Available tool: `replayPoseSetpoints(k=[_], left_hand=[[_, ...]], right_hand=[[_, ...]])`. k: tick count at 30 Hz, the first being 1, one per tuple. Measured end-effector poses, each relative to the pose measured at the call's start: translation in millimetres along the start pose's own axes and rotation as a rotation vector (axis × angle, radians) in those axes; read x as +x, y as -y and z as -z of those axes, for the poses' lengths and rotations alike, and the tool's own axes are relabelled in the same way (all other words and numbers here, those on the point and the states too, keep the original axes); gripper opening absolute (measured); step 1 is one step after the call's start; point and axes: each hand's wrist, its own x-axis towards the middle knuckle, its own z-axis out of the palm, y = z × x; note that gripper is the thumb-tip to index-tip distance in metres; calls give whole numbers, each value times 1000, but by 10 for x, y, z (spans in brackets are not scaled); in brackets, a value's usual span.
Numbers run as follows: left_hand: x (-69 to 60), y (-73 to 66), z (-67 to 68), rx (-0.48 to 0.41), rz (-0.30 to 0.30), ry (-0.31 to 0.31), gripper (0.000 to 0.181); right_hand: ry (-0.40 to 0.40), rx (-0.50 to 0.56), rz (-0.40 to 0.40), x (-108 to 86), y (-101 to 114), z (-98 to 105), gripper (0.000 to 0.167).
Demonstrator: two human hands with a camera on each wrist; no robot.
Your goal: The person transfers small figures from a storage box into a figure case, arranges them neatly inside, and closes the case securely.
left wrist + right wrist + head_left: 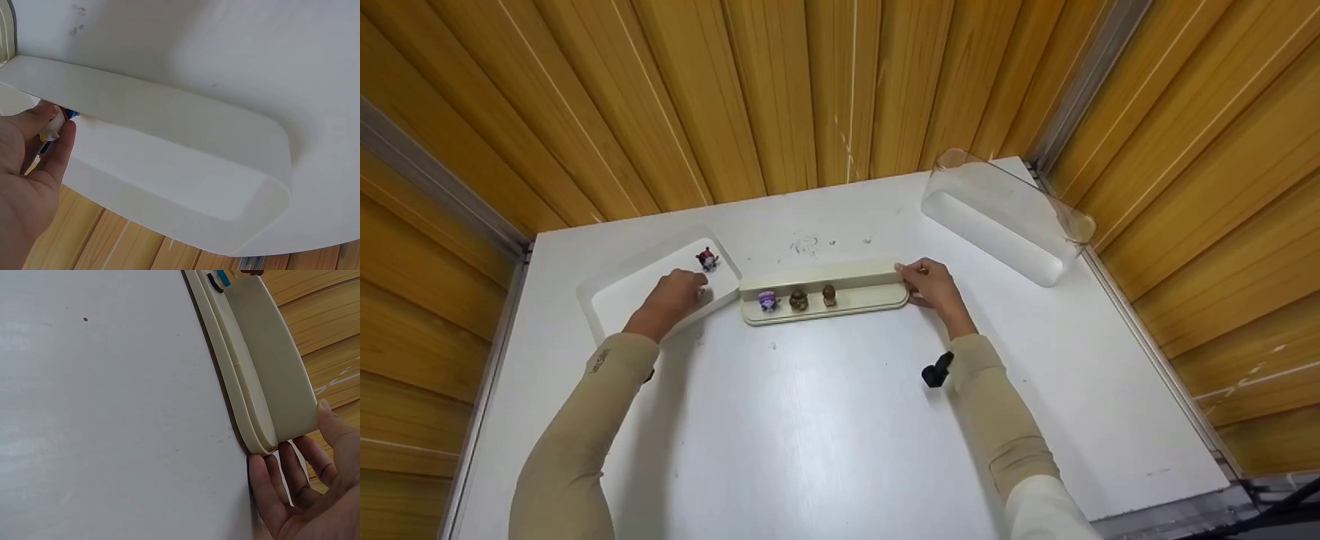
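Note:
At the near right side of a white tray point(619, 281), my left hand point(669, 300) reaches in; the left wrist view shows its thumb and fingers pinching a small white, red and blue figurine point(56, 121). A red and white figurine point(707, 259) lies in the tray just beyond that hand. My right hand point(934, 289) grips the right end of a cream stepped stand point(870, 298), thumb at the raised back part, fingertips at the end. On the stand's lower step are a purple and white figurine point(767, 301) and two brown figurines point(799, 301), point(829, 295).
A clear cover point(1005, 202) with a white-looking inside lies at the back right of the white table point(780, 435). Wood-patterned walls point(780, 90) stand behind and at both sides. A black device point(936, 370) sits at my right wrist.

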Motion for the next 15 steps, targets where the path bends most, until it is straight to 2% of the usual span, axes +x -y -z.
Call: replayPoseSetpoints(k=[4,6,11,15], left_hand=[[-30,2,17,4,-36,-53,26],[-47,1,24,0,-45,-57,26],[-77,-2,50,-31,18,10,27],[-77,11,72,-3,50,39,29]], right_hand=[[-3,9,-4,0,15,-3,36],[-5,11,-2,1,14,-5,36],[1,9,11,6,-7,-7,37],[-7,5,12,7,-16,0,38]])
